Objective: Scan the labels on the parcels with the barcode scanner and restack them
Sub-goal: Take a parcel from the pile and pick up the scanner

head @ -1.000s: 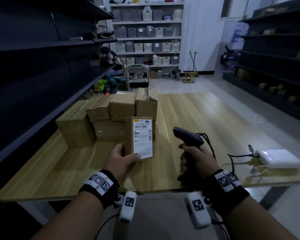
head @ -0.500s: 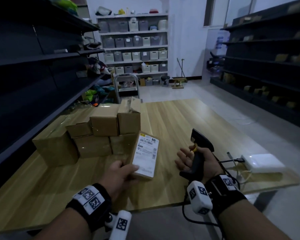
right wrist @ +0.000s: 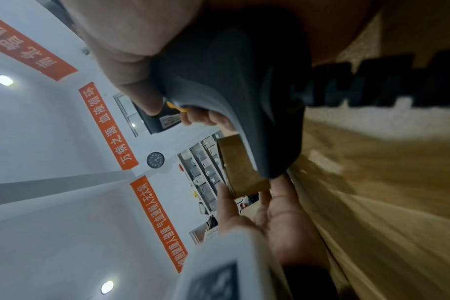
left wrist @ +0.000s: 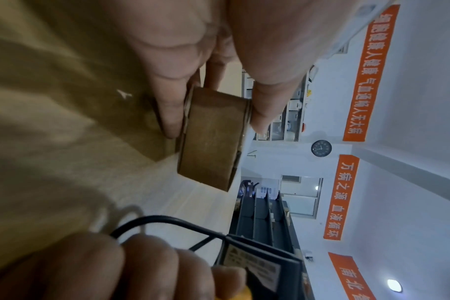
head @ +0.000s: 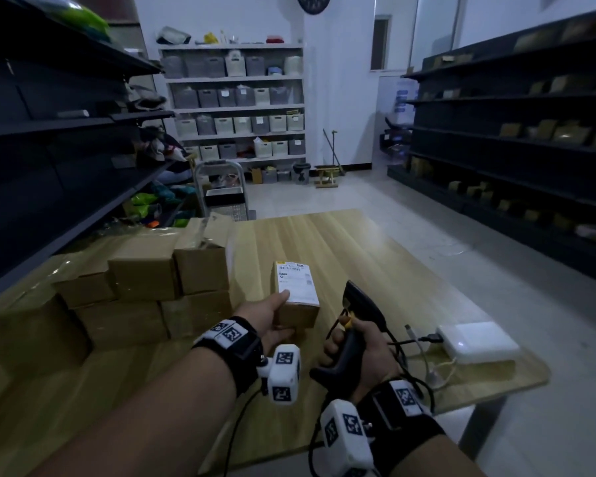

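Observation:
My left hand (head: pixel 276 318) grips a small brown parcel (head: pixel 298 297) with its white label facing up, thumb on the label and fingers underneath, just above the wooden table (head: pixel 341 256). The left wrist view shows the same parcel (left wrist: pixel 213 140) pinched between thumb and fingers. My right hand (head: pixel 355 349) holds the black barcode scanner (head: pixel 362 308) by its handle, its head tilted up and to the right of the parcel. In the right wrist view the scanner (right wrist: pixel 231 91) fills the middle, with the parcel (right wrist: pixel 240 168) behind it. A stack of brown parcels (head: pixel 145 290) stands to the left.
A white box (head: pixel 479 342) with cables plugged in lies on the table at the right edge. The scanner's black cable (head: pixel 406 346) loops beside my right wrist. Dark shelving runs along both sides, and a step stool (head: pixel 224 191) stands beyond the table's far end.
The left hand has tipped the parcel from upright to flat, label upward, and moved it right and forward. The right hand has swung the scanner's head upward, away from the label.

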A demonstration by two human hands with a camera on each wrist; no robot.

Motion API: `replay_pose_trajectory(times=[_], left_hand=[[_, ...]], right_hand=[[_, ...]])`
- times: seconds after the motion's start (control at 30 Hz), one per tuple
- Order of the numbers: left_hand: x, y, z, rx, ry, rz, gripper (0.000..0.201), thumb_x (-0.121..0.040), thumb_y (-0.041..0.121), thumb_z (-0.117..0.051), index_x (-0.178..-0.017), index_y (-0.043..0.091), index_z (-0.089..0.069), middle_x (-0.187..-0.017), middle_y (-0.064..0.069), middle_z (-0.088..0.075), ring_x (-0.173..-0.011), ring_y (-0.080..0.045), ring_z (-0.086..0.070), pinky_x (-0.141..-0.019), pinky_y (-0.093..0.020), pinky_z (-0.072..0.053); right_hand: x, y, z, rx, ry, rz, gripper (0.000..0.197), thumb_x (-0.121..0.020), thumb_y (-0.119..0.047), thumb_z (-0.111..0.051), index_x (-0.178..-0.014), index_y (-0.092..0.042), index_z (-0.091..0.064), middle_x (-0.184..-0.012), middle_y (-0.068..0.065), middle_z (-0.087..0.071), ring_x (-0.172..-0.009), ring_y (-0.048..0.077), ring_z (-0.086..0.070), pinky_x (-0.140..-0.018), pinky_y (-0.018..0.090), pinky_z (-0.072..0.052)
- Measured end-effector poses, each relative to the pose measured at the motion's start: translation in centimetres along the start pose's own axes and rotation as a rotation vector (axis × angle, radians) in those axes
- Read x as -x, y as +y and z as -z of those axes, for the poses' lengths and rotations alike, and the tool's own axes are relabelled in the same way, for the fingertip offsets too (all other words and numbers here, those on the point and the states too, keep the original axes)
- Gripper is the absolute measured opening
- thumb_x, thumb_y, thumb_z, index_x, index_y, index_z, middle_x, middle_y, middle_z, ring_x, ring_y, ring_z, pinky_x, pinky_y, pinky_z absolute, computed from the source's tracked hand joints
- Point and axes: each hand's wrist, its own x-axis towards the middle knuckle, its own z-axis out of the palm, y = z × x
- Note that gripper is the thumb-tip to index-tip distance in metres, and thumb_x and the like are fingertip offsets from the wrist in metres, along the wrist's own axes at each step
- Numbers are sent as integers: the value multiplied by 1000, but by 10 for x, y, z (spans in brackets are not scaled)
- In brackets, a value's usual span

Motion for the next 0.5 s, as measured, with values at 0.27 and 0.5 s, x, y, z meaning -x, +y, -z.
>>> replay_pose_trajectory(times=[0.27, 0.5], left_hand=[[-23, -6, -15, 6, 74, -82, 48, -93, 31, -88, -118, -6, -70, -110, -27, -78, -93, -43, -79, -63, -42, -67], [-4, -3, -11, -156, 37, -121, 33, -99, 34, -81, -103, 2, -76, -107, -18, -81, -88, -29, -76, -66, -36, -60]], right_hand=[[1, 0, -3, -47, 4, -20, 14, -99, -26, -54, -96, -13, -56, -68, 4, -44, -56, 20, -39, -54, 31, -30], [0, -1, -4, -63, -2, -22, 13, -97, -26, -54, -94, -13, -57, -67, 2, -45, -55, 18, -40, -53, 29, -31]])
